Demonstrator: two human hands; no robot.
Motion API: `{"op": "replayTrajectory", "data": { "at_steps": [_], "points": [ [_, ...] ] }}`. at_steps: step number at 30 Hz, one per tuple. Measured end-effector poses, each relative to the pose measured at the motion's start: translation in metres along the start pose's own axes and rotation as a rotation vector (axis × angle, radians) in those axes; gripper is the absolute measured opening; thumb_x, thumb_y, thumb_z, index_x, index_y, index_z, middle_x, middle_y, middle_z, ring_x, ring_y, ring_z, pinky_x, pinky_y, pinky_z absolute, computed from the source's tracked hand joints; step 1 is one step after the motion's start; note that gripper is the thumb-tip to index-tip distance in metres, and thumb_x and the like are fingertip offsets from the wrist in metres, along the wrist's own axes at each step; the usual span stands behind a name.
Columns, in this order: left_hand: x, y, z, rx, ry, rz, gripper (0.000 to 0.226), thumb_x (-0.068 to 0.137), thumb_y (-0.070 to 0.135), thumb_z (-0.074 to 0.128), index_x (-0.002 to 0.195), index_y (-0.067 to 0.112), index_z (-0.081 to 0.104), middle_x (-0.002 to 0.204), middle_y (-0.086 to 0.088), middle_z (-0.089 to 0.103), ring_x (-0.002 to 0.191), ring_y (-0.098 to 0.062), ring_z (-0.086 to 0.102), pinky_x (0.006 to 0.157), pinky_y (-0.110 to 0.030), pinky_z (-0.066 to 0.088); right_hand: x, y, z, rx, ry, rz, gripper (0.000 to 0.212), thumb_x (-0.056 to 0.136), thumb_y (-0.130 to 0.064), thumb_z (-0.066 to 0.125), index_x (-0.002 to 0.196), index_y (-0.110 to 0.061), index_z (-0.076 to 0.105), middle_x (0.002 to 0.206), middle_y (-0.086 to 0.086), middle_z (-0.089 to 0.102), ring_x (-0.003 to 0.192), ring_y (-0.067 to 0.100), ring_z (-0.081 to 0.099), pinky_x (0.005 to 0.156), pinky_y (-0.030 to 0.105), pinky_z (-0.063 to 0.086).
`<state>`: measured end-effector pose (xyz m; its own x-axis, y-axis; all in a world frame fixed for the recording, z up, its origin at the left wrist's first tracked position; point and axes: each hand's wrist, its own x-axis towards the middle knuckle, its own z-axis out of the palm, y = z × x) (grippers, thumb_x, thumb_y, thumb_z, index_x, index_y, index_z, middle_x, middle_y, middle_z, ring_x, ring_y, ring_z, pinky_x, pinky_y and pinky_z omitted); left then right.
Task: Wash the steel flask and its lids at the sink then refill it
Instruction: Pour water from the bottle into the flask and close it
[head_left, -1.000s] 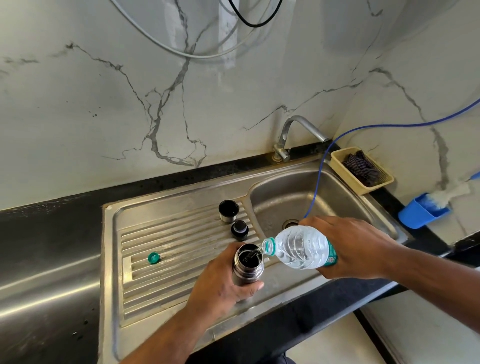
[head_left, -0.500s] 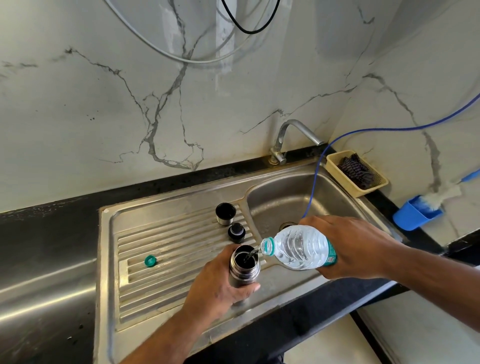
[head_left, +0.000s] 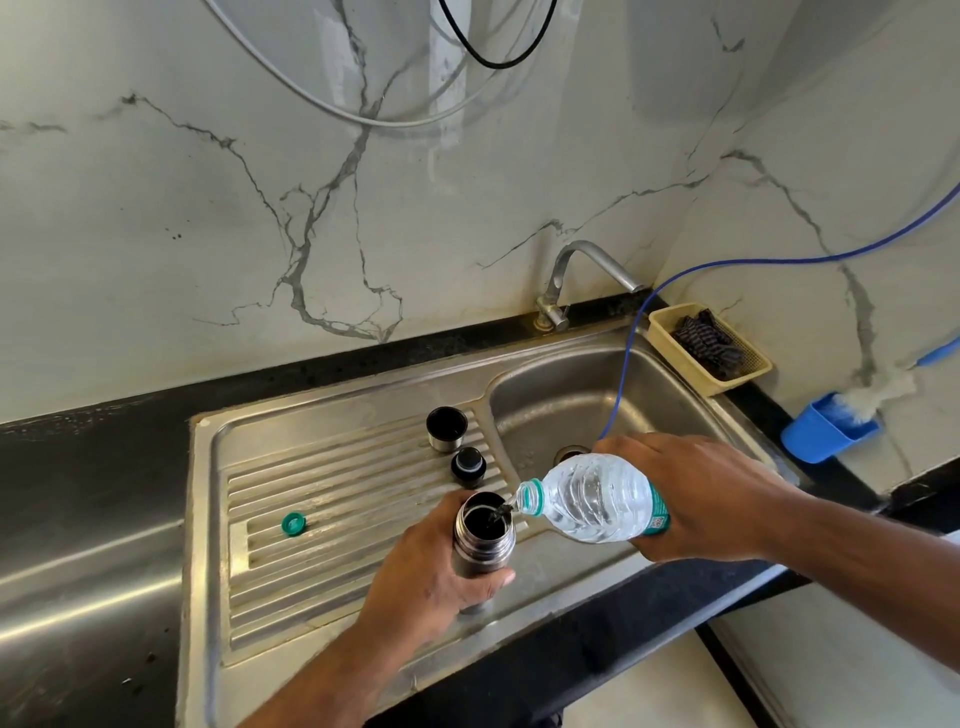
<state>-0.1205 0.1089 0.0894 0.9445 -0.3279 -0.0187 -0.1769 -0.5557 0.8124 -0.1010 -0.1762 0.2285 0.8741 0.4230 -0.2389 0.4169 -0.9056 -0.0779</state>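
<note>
The steel flask (head_left: 484, 535) stands upright and uncapped on the ribbed drainboard (head_left: 322, 499), with my left hand (head_left: 431, 582) wrapped around its body. My right hand (head_left: 696, 499) tips a clear plastic water bottle (head_left: 592, 499) almost level, its mouth at the flask's rim, and a thin stream of water runs into the flask. Behind the flask stand the steel cup lid (head_left: 445, 428) and the black stopper lid (head_left: 468, 466). The bottle's green cap (head_left: 293, 523) lies on the drainboard to the left.
The sink basin (head_left: 571, 405) is at the right, under the tap (head_left: 582, 275), with a blue hose (head_left: 628, 353) hanging into it. A yellow basket (head_left: 709, 347) with a dark scrubber sits in the corner, and a blue holder (head_left: 821, 431) with a brush beside it. Black counter surrounds the sink.
The pouring goes on with both hands in the same grip. The view has shifted slightly, and the bottle's tilt and the flask's place look the same.
</note>
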Motion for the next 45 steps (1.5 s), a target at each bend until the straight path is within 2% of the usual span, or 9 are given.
{"op": "replayTrajectory", "data": {
  "at_steps": [6, 9, 13, 16, 22, 28, 37, 42, 45],
  "points": [
    [0.001, -0.001, 0.001, 0.011, 0.002, -0.013, 0.065, 0.069, 0.057, 0.085, 0.122, 0.047, 0.047, 0.104, 0.027, 0.066, 0.094, 0.011, 0.061, 0.079, -0.009, 0.043, 0.000, -0.001, 0.003, -0.017, 0.013, 0.002, 0.088, 0.075, -0.060, 0.078, 0.147, -0.044, 0.030, 0.131, -0.022, 0.056, 0.101, -0.005, 0.047, 0.089, 0.013, 0.037],
    [0.001, -0.003, 0.002, 0.014, 0.004, -0.010, 0.066, 0.069, 0.056, 0.085, 0.122, 0.047, 0.047, 0.105, 0.027, 0.066, 0.094, 0.011, 0.062, 0.079, -0.009, 0.044, 0.001, -0.002, 0.005, -0.022, 0.009, 0.005, 0.089, 0.075, -0.060, 0.079, 0.147, -0.044, 0.029, 0.131, -0.023, 0.055, 0.102, -0.004, 0.048, 0.091, 0.015, 0.041],
    [-0.001, -0.003, 0.003, 0.006, 0.007, -0.016, 0.066, 0.068, 0.061, 0.082, 0.122, 0.047, 0.047, 0.104, 0.028, 0.066, 0.095, 0.007, 0.063, 0.082, -0.019, 0.051, 0.001, -0.003, 0.005, -0.004, -0.002, 0.003, 0.089, 0.075, -0.060, 0.079, 0.147, -0.045, 0.029, 0.131, -0.022, 0.056, 0.104, -0.004, 0.050, 0.094, 0.017, 0.045],
    [0.000, -0.004, 0.003, 0.007, 0.014, -0.017, 0.067, 0.067, 0.062, 0.081, 0.122, 0.047, 0.047, 0.105, 0.027, 0.067, 0.096, 0.004, 0.064, 0.084, -0.025, 0.054, 0.002, -0.005, 0.004, -0.017, -0.002, 0.003, 0.090, 0.076, -0.059, 0.079, 0.149, -0.043, 0.028, 0.133, -0.022, 0.055, 0.103, -0.005, 0.047, 0.094, 0.015, 0.041],
    [0.000, -0.006, 0.004, 0.019, 0.016, -0.012, 0.063, 0.067, 0.062, 0.082, 0.117, 0.052, 0.045, 0.101, 0.028, 0.067, 0.094, 0.008, 0.063, 0.078, -0.016, 0.050, 0.001, -0.006, -0.001, -0.034, 0.009, 0.018, 0.089, 0.077, -0.058, 0.079, 0.149, -0.043, 0.030, 0.133, -0.022, 0.056, 0.100, -0.005, 0.045, 0.087, 0.013, 0.035],
    [0.000, -0.004, 0.003, 0.035, 0.016, -0.007, 0.063, 0.068, 0.058, 0.085, 0.114, 0.056, 0.041, 0.097, 0.031, 0.064, 0.091, 0.017, 0.059, 0.072, -0.005, 0.041, 0.001, -0.006, -0.001, -0.017, -0.002, 0.014, 0.090, 0.075, -0.059, 0.080, 0.147, -0.044, 0.028, 0.131, -0.020, 0.057, 0.103, -0.003, 0.049, 0.093, 0.019, 0.044],
    [-0.001, -0.001, 0.002, 0.054, 0.021, -0.014, 0.066, 0.068, 0.060, 0.084, 0.120, 0.051, 0.044, 0.099, 0.028, 0.065, 0.089, 0.017, 0.058, 0.069, -0.004, 0.039, -0.002, -0.009, -0.003, -0.052, -0.021, 0.034, 0.091, 0.077, -0.058, 0.079, 0.150, -0.043, 0.026, 0.134, -0.022, 0.054, 0.100, -0.005, 0.045, 0.088, 0.013, 0.035],
    [-0.001, -0.002, 0.003, 0.052, 0.019, -0.021, 0.067, 0.068, 0.060, 0.084, 0.122, 0.048, 0.047, 0.102, 0.026, 0.067, 0.088, 0.015, 0.059, 0.070, -0.004, 0.039, -0.002, -0.010, -0.002, -0.057, -0.040, 0.036, 0.091, 0.077, -0.059, 0.077, 0.150, -0.045, 0.024, 0.134, -0.022, 0.054, 0.099, -0.005, 0.047, 0.084, 0.011, 0.035],
    [0.000, -0.003, 0.004, 0.044, 0.020, -0.020, 0.067, 0.067, 0.060, 0.084, 0.122, 0.047, 0.047, 0.103, 0.025, 0.068, 0.090, 0.013, 0.061, 0.072, -0.009, 0.045, -0.004, -0.013, -0.005, -0.091, -0.062, 0.048, 0.089, 0.078, -0.060, 0.075, 0.149, -0.046, 0.023, 0.131, -0.023, 0.053, 0.094, -0.005, 0.044, 0.070, 0.003, 0.029]
  ]
}}
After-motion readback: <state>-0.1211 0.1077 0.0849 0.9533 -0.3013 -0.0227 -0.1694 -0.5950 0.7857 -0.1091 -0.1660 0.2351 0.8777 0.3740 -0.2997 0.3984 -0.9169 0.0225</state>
